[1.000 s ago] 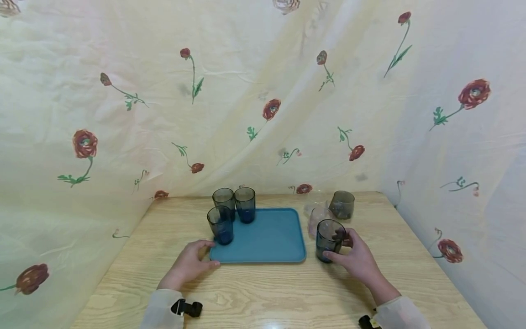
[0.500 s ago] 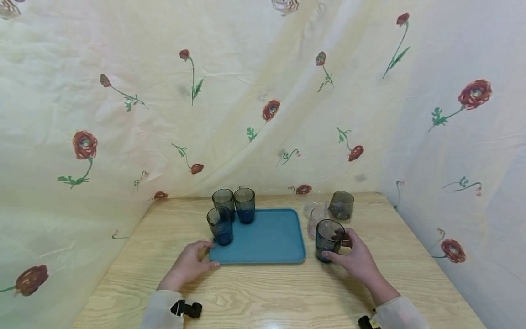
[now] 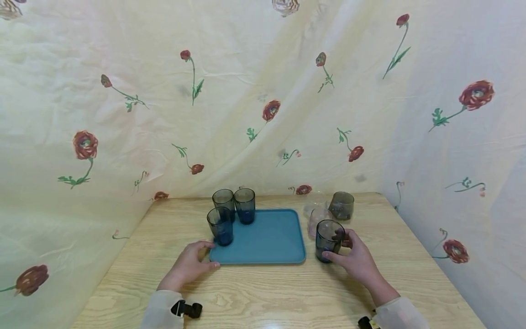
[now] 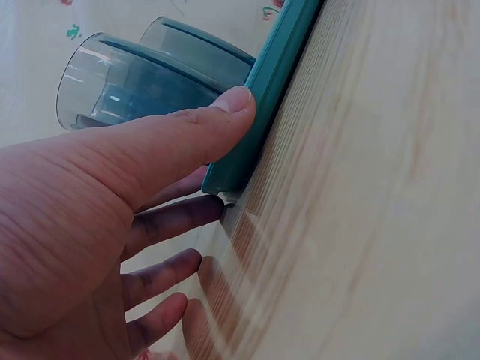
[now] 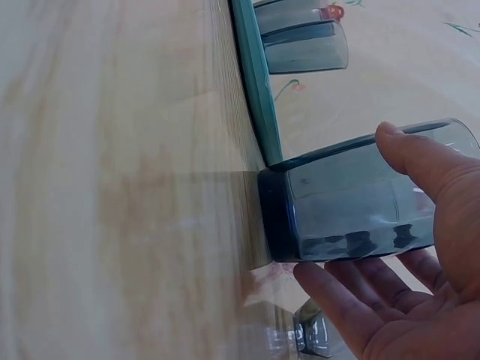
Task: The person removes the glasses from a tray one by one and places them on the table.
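- Wooden table (image 3: 263,292): I see everything set on this.
- Blue tray (image 3: 271,237): central, three dark glasses (image 3: 245,208) around its 10 o'clock.
- Left hand (image 3: 190,264): I see thumb and fingers pinching the tray's 8 o'clock corner.
- Right hand (image 3: 356,258): curled round the smoky glass (image 3: 322,242).
- Smoky glass: upright at the tray's 3 o'clock; I'd expect it rigid, base-heavy, slick, breakable, best gripped mid-wall.

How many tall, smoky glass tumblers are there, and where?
4. On the blue rectangular tray: a front-left tumbler, a back-left tumbler and a third tumbler right of that. The right grip holds the fourth tumbler beside the tray.
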`<state>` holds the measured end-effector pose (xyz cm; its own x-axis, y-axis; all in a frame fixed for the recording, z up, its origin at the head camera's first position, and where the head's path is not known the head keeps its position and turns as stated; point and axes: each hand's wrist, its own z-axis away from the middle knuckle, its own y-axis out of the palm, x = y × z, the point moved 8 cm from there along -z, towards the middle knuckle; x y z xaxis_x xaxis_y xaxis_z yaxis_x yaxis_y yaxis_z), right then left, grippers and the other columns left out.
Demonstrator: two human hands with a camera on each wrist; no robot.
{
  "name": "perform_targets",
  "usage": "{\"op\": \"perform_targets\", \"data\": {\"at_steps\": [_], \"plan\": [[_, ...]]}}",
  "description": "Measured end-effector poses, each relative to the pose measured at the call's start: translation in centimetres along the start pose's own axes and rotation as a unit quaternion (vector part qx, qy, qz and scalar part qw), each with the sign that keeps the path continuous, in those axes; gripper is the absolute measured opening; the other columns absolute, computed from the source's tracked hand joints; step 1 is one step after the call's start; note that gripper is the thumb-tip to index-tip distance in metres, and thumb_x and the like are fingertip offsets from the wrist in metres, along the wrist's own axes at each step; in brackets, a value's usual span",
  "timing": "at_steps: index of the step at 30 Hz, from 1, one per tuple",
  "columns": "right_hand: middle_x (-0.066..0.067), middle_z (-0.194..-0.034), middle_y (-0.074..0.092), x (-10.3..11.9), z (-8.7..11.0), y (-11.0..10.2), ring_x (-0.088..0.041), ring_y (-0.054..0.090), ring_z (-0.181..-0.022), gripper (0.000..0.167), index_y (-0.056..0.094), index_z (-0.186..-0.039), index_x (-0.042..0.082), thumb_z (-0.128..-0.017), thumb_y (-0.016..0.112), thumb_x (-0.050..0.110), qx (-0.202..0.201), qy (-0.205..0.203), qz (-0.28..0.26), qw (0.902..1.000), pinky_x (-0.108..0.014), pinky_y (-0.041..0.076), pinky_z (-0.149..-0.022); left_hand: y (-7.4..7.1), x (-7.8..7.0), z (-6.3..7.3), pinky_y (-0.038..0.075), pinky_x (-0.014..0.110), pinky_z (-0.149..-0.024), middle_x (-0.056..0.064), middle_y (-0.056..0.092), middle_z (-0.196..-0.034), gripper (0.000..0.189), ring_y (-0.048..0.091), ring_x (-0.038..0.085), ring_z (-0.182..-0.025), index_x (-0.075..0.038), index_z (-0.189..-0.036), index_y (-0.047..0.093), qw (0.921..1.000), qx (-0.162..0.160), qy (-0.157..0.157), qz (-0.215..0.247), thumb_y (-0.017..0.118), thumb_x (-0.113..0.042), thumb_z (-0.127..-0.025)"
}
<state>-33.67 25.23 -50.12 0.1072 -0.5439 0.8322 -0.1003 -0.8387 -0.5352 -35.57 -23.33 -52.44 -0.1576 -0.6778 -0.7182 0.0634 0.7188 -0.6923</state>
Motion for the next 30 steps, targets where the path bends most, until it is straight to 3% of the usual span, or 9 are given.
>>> {"op": "perform_targets", "data": {"at_steps": [11, 16, 19, 25, 30], "plan": [[-0.022, -0.138, 0.054, 0.5, 0.1, 0.2, -0.04, 0.054, -0.126, 0.085, 0.043, -0.145, 0.0, -0.083, 0.093, 0.026, -0.001, -0.019, -0.023, 0.9996, -0.039, 0.061, -0.091, 0.0, 0.3, 0.0, 0.037, 0.062, -0.116, 0.008, 0.061, -0.145, 0.055, 0.047, 0.038, -0.143, -0.02, -0.132, 0.07, 1.0, -0.002, 0.001, -0.006, 0.092, -0.032, -0.083], [-0.022, -0.139, 0.054, 0.4, 0.0, 0.2, -0.04, 0.054, -0.128, 0.086, 0.042, -0.146, 0.0, -0.083, 0.093, 0.029, -0.003, -0.02, -0.011, 0.9997, -0.042, 0.06, -0.091, 0.1, 0.3, 0.0, 0.037, 0.063, -0.116, 0.008, 0.061, -0.145, 0.055, 0.047, 0.039, -0.143, -0.021, -0.132, 0.07, 0.9999, -0.003, 0.003, -0.011, 0.092, -0.033, -0.083], [-0.023, -0.139, 0.054, 1.2, 0.1, -0.1, -0.042, 0.054, -0.127, 0.093, 0.039, -0.149, -0.002, -0.081, 0.094, 0.031, -0.023, -0.046, 0.02, 0.9985, -0.049, 0.059, -0.092, 0.1, 0.4, 0.1, 0.037, 0.063, -0.116, 0.008, 0.06, -0.145, 0.054, 0.046, 0.039, -0.143, -0.021, -0.132, 0.07, 0.9999, -0.004, -0.001, -0.013, 0.092, -0.033, -0.083], [-0.028, -0.142, 0.047, 4.6, 0.7, -1.6, -0.046, 0.05, -0.127, 0.102, 0.037, -0.152, -0.006, -0.077, 0.097, 0.028, -0.114, -0.136, 0.094, 0.9795, -0.061, 0.051, -0.096, 0.0, 0.3, 0.1, 0.037, 0.063, -0.115, 0.008, 0.06, -0.145, 0.055, 0.047, 0.039, -0.142, -0.021, -0.132, 0.07, 0.9998, -0.005, -0.004, -0.018, 0.092, -0.033, -0.083], [-0.027, -0.14, 0.048, 7.8, 1.0, -1.9, -0.047, 0.048, -0.128, 0.099, 0.04, -0.152, -0.004, -0.075, 0.097, 0.023, -0.148, -0.195, 0.123, 0.9618, -0.064, 0.044, -0.1, 0.0, 0.2, 0.2, 0.037, 0.064, -0.115, 0.008, 0.06, -0.145, 0.054, 0.047, 0.04, -0.142, -0.021, -0.132, 0.07, 0.9998, -0.007, -0.003, -0.019, 0.092, -0.031, -0.084]]}}
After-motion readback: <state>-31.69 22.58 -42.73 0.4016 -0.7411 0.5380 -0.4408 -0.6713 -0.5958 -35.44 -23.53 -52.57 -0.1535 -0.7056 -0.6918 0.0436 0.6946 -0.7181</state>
